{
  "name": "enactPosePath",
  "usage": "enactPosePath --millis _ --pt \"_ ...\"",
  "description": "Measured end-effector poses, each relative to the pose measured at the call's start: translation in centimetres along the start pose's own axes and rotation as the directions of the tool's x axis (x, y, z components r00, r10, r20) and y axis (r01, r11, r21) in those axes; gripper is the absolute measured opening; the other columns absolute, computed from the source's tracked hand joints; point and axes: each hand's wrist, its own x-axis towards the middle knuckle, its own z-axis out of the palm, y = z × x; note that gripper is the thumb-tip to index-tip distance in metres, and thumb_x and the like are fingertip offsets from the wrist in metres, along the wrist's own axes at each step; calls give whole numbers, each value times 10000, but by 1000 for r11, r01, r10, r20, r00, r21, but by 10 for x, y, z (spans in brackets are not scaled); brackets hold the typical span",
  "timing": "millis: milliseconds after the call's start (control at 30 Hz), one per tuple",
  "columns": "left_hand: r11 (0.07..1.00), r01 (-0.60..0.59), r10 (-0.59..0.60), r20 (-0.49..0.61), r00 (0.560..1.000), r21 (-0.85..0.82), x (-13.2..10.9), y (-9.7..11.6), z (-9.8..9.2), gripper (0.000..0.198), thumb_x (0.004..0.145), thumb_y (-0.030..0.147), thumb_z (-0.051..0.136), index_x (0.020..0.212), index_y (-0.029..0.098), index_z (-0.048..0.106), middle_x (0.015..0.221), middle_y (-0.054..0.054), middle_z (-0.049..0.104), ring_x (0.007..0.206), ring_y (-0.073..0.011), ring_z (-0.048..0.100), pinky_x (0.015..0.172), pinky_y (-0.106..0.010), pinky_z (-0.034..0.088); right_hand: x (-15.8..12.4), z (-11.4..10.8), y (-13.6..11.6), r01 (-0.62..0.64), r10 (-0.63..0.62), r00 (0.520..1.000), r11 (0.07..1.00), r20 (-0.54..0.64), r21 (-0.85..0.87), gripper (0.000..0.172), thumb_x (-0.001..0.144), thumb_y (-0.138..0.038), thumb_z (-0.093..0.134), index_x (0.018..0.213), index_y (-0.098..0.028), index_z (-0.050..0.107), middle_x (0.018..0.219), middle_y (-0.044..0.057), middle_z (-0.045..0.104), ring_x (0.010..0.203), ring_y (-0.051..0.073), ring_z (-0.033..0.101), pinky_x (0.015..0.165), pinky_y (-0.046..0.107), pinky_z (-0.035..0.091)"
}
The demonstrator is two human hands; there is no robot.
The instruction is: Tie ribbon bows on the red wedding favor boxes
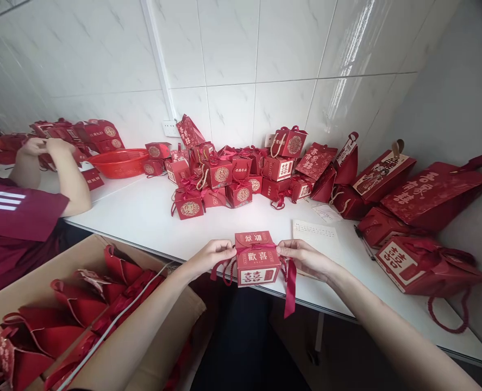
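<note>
A small red gift box (257,266) with gold characters sits at the front edge of the white table, between my hands. Dark red ribbon (290,288) crosses its top, with loose ends hanging at both sides, and twisted cord handles show there too. At the box's left side my left hand (215,255) pinches the ribbon, thumb and fingers together. My right hand (301,255) grips the ribbon at the right side in the same way, one tail dangling below it.
Several finished-looking red boxes (220,174) stand piled along the wall, larger ones at right (424,190). A notebook (316,236) lies behind my right hand. At left are a red plastic basket (120,163), a co-worker's hands (47,146), and a carton (143,260) of red bags.
</note>
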Motion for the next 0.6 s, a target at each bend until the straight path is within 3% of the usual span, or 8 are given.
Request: enactPosePath --millis 133,300,467,600 --pt "1000 -4 4 -14 1000 5 -1 22 -1 383 751 502 647 654 159 507 595 7 516 576 -123 490 590 -250 390 -4 2 -24 47 -45 999 996 23 -81 271 655 -367 791 657 -134 652 619 -8 608 591 98 525 601 240 409" --pt "999 -19 22 -57 998 48 3 47 6 342 781 445 612 638 162 484 562 24 455 505 -94 412 520 -236 326 -5 21 -48 190 -189 981 982 43 -20 234 693 -376 755 709 -163 659 718 3 654 676 120 577 715 273 440" --pt "990 3 8 -74 997 141 5 58 7 340 802 427 569 616 163 462 559 28 432 466 -75 345 469 -226 256 4 42 -47 270 -261 960 959 97 -83 230 725 -386 726 729 -161 679 892 48 705 801 159 624 840 338 444" --pt "930 -8 48 -98 994 367 -3 62 3 338 822 443 535 639 159 517 611 3 502 510 -103 412 495 -234 294 11 48 -42 314 -306 949 934 71 -171 272 716 -421 723 820 -170 713 822 31 715 755 156 632 759 318 479"
